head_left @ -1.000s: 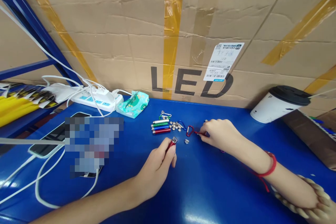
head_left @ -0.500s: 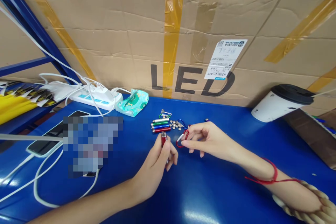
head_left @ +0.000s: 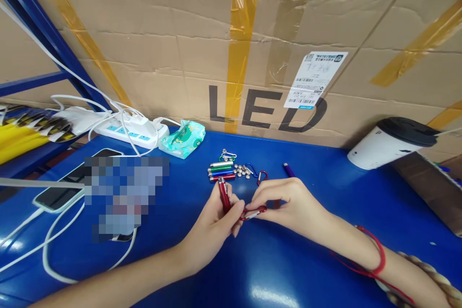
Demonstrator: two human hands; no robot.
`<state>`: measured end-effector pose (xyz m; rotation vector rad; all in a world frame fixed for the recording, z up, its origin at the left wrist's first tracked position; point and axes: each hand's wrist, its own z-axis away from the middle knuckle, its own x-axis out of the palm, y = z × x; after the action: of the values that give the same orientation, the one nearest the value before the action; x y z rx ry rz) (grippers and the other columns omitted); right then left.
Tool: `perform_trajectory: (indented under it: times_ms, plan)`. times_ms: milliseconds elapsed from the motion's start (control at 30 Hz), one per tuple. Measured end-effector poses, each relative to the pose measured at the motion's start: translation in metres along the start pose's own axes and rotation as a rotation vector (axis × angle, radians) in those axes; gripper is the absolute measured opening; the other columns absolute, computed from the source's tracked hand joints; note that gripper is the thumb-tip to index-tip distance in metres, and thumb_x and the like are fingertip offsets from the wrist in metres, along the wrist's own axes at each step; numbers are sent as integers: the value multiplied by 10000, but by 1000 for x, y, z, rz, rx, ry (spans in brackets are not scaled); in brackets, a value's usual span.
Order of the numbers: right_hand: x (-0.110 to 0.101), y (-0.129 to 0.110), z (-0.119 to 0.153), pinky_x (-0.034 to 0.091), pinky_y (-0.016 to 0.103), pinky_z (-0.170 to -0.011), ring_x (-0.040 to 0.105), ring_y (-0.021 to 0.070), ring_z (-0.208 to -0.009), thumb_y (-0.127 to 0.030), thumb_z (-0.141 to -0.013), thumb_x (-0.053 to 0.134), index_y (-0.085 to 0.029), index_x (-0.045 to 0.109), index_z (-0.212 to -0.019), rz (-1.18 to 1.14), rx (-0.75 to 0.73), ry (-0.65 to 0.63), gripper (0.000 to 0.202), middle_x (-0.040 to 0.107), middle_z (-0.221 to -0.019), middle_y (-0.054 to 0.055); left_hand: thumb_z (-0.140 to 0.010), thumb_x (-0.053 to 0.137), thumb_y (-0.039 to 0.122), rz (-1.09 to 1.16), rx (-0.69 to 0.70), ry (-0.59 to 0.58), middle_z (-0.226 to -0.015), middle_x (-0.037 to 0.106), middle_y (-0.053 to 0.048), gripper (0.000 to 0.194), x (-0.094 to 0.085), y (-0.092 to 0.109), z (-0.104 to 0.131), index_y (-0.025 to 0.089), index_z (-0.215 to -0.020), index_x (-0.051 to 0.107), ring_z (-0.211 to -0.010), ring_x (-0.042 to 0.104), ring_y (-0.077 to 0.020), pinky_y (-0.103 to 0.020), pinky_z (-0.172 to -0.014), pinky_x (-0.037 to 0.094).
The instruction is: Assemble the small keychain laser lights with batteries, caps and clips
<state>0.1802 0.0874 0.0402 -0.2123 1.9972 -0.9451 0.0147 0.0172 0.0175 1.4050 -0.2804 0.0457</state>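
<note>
Wrapped round a red mini flashlight (head_left: 224, 195) is my left hand (head_left: 205, 238), with the silver end pointing up. My right hand (head_left: 298, 204) pinches a red carabiner (head_left: 254, 212), whose far end touches the thumb side of my left hand. Whether the carabiner is joined to the flashlight is hidden by my fingers. Just beyond lie several mini flashlights (head_left: 221, 172) in a row: silver, green, blue and red. Beside them are small round button cells (head_left: 239, 170), a blue carabiner (head_left: 253, 170) and another red carabiner (head_left: 263, 177). Silver and green carabiners (head_left: 229, 155) rest behind.
A purple-blue tube (head_left: 288, 170) lies beyond my right hand. At left are a phone (head_left: 68, 185), white cables, a power strip (head_left: 126, 135) and a green tissue pack (head_left: 186, 139). A lidded paper cup (head_left: 386, 147) leans at right. A cardboard box (head_left: 162, 57) backs the blue table.
My right hand has brought the red carabiner down and left against my left hand. The held flashlight has turned so more of its barrel shows. The other red carabiner and the purple-blue tube are now uncovered.
</note>
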Motion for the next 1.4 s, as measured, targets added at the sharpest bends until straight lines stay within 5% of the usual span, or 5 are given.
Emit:
perform_trajectory:
  times_ms: [267, 567, 867, 1400]
  plan:
    - [-3, -5, 6, 417, 174, -540, 634, 86, -649, -242, -894, 511, -193, 675, -852, 463, -226, 49, 177, 685, -767, 0, -845, 553, 394, -41, 69, 15, -645, 413, 95, 288, -4, -4, -3, 212, -834, 331, -498, 400, -36, -179, -470, 298]
    - [3, -15, 7, 457, 214, -557, 649, 122, -677, -304, -925, 445, -174, 633, -978, 630, -160, 0, 234, 679, -864, 29, -885, 490, 205, -168, 232, 208, -616, 411, 102, 188, -1, 1, 1, 211, -787, 329, -510, 418, -46, -185, -544, 381]
    - [7, -12, 4, 350, 245, -453, 555, 109, -516, -301, -973, 301, -128, 592, -925, 724, -206, -149, 342, 594, -681, 10, -881, 485, 180, -210, 252, 172, -655, 435, 91, 189, -3, -3, -1, 216, -796, 320, -539, 429, -50, -187, -560, 386]
    - [10, -12, 5, 328, 250, -455, 470, 104, -459, -239, -966, 283, -117, 593, -825, 698, -248, -67, 362, 529, -582, 0, -853, 481, 146, -404, 386, 240, -686, 393, 77, 228, -5, -4, -2, 231, -784, 281, -586, 405, -86, -221, -602, 362]
